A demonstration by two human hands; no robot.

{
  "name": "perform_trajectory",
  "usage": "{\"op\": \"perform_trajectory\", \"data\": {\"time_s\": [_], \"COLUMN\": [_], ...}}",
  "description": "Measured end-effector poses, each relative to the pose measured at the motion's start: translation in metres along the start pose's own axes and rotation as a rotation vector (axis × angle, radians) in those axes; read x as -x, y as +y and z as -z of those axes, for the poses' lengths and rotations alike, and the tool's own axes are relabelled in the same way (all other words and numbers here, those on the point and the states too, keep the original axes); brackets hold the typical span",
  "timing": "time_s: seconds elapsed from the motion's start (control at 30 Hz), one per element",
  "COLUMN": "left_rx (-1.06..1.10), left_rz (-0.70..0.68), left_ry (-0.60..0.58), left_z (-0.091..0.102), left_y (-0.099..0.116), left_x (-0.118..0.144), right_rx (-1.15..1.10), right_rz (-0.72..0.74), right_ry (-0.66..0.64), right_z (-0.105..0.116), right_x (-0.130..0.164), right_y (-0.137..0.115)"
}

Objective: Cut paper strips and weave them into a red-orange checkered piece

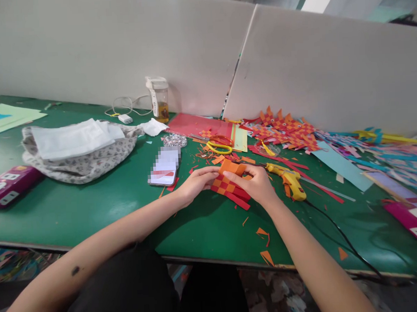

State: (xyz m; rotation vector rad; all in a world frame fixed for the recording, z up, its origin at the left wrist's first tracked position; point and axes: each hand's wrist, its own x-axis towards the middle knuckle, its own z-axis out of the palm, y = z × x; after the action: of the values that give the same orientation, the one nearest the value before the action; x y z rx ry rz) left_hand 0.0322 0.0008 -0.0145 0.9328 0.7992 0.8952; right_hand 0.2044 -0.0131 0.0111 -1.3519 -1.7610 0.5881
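Note:
Between my two hands is a woven piece of red and orange paper strips, checkered, with loose red strip ends at its lower right. My left hand pinches its left edge. With the thumb on top, my right hand grips the upper right part, where an orange strip is folded up. Just right of that hand lies a yellow glue gun with a black cord. Behind the woven piece are yellow-handled scissors and red-handled scissors among paper scraps.
Finished-looking woven red-orange pieces are heaped at the back right, beside blue and pink strips. A phone lies left of my hands. Further left is a patterned cloth bag; a lidded bottle stands behind. Orange scraps lie near the front edge.

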Motion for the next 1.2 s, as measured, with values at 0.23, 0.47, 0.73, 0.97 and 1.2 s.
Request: {"op": "perform_trajectory", "data": {"time_s": [0.23,0.47,0.73,0.97,1.2], "left_rx": [0.017,0.049,0.021,0.034,-0.006], "left_rz": [-0.022,0.001,-0.024,-0.016,-0.044], "left_ry": [-0.005,-0.004,0.034,0.073,0.027], "left_z": [0.001,0.001,0.001,-0.002,-0.001], "left_y": [0.0,-0.001,-0.003,0.001,0.004], "left_x": [0.0,0.0,0.0,0.002,0.004], "right_rx": [0.054,0.079,0.124,0.127,0.113], "right_rz": [0.052,0.054,0.103,0.156,0.126], "right_ry": [0.029,0.034,0.07,0.091,0.159], "right_z": [0.002,0.002,-0.002,-0.006,-0.006], "right_x": [0.001,0.001,0.001,0.001,0.001], "right_y": [-0.001,-0.003,0.004,0.008,0.006]}}
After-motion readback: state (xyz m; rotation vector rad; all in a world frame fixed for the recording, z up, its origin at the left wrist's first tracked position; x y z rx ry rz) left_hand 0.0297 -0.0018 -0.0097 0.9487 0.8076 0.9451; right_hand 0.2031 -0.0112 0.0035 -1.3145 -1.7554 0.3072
